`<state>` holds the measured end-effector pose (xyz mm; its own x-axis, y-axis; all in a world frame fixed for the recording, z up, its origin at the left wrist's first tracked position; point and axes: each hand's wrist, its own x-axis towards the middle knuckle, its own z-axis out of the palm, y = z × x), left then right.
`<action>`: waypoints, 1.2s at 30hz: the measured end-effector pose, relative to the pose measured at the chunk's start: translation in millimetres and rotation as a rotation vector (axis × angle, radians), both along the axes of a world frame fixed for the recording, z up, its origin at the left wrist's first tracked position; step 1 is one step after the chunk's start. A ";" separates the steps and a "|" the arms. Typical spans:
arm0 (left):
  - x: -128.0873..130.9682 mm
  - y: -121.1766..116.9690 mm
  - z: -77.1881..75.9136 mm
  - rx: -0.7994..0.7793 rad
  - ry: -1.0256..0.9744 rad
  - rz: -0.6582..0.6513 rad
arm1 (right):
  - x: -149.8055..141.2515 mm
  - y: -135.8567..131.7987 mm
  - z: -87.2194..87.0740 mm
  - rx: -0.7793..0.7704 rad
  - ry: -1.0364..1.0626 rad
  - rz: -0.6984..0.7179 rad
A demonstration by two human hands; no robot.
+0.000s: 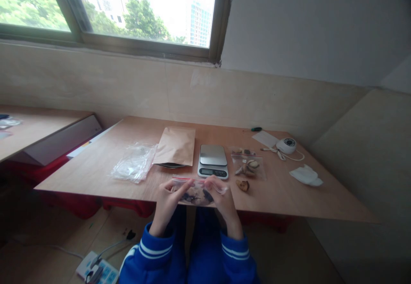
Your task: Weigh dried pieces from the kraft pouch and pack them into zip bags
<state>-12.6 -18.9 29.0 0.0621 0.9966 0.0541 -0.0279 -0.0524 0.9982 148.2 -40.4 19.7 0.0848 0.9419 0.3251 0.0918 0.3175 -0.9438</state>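
Both my hands hold a small clear zip bag [195, 193] with a red strip along its top, above the near edge of the wooden table [96, 164]. Dark dried pieces show inside it. My left hand [168, 200] pinches the bag's left top corner and my right hand [221, 196] pinches the right side. Just beyond them stands a small digital scale [212, 161]. To its right lies another clear bag of dried slices [248, 165], with one loose dried slice [243, 185] in front of it.
A brown paper pouch [175, 147] and a pile of empty clear bags [134, 162] lie left of the scale. At the far right are a white round device with a cord [287, 145], a white card [265, 138] and a crumpled tissue [305, 176]. A power strip [96, 269] lies on the floor.
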 end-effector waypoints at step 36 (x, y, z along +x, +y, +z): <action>-36.9 28.0 -21.1 -0.072 -0.018 -0.005 | 82.1 20.3 0.5 -0.095 0.144 -0.402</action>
<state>-49.5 9.1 7.9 0.0671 0.9976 -0.0164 -0.0459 0.0195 0.9988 230.3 -20.0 20.1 0.4888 0.8500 0.1965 0.0552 0.1946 -0.9793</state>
